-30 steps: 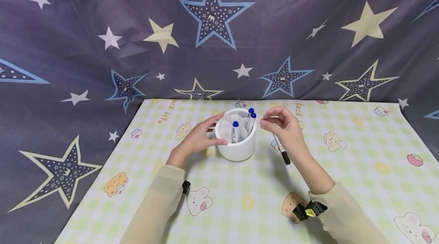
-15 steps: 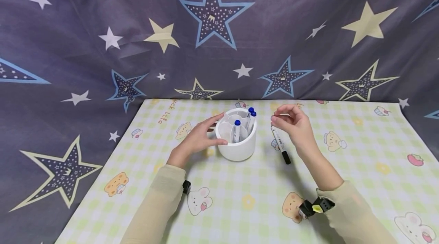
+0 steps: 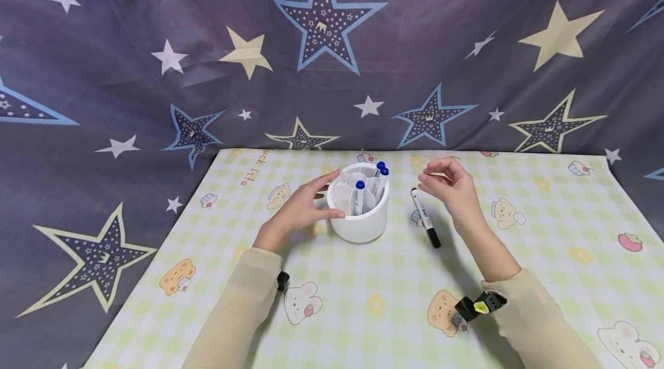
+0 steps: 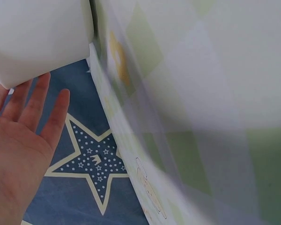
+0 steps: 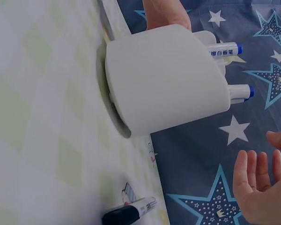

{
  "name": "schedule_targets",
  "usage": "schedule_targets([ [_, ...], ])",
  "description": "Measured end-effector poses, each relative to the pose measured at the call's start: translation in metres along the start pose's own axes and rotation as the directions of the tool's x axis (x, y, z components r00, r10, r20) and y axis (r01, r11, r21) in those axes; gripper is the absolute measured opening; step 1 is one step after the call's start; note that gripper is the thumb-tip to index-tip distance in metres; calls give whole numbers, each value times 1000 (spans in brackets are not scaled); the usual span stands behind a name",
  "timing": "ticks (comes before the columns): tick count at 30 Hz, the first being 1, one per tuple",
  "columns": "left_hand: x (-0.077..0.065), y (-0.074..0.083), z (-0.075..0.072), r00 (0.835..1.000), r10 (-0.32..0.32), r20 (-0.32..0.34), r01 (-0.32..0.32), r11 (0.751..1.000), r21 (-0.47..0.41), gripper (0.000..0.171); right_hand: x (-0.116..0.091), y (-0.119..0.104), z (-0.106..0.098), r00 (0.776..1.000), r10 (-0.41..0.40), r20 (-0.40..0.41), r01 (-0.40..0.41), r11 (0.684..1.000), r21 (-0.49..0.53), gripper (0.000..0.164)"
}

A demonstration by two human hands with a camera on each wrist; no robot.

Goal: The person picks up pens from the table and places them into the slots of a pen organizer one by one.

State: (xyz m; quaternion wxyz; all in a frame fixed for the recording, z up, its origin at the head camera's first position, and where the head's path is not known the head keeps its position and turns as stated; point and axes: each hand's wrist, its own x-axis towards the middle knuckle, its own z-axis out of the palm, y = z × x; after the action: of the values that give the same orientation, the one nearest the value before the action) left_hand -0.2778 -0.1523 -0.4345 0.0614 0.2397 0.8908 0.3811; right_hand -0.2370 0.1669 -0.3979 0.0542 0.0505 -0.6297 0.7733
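Note:
A round white divided pen holder (image 3: 359,230) stands upright on the table. My left hand (image 3: 295,210) holds its left side, thumb at the front rim and fingers round behind; the left wrist view shows those fingers (image 4: 35,101) against the wall. One blue-ended whiteboard marker (image 3: 359,200) stands in a front compartment, and two more markers (image 3: 381,180) lean together at the right. To the right of the holder lies a black-capped marker (image 3: 425,218). Just beyond it my right hand (image 3: 451,191) hovers with loosely bent fingers, nothing between them.
A pale green checked tablecloth (image 3: 373,334) with cartoon prints covers the table. Behind it hangs a dark curtain (image 3: 249,6) patterned with stars. Black wrist cameras (image 3: 479,304) sit at the sleeves.
My right hand has drawn away to the right from beside the holder, uncovering more of the black-capped marker. My left hand stays on the holder; the front marker tilts slightly more to the right.

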Motion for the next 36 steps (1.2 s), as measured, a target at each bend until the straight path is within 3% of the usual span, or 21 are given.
schedule_targets([
  [14,2,2,-2,1000,3,6,-3,1000,16,98,8,12,-13,996,87,-14,-87,996,3,18],
  [36,0,1,-1,1000,6,5,-6,1000,-8,98,15,29,-37,981,192,-20,-193,978,-78,21],
])
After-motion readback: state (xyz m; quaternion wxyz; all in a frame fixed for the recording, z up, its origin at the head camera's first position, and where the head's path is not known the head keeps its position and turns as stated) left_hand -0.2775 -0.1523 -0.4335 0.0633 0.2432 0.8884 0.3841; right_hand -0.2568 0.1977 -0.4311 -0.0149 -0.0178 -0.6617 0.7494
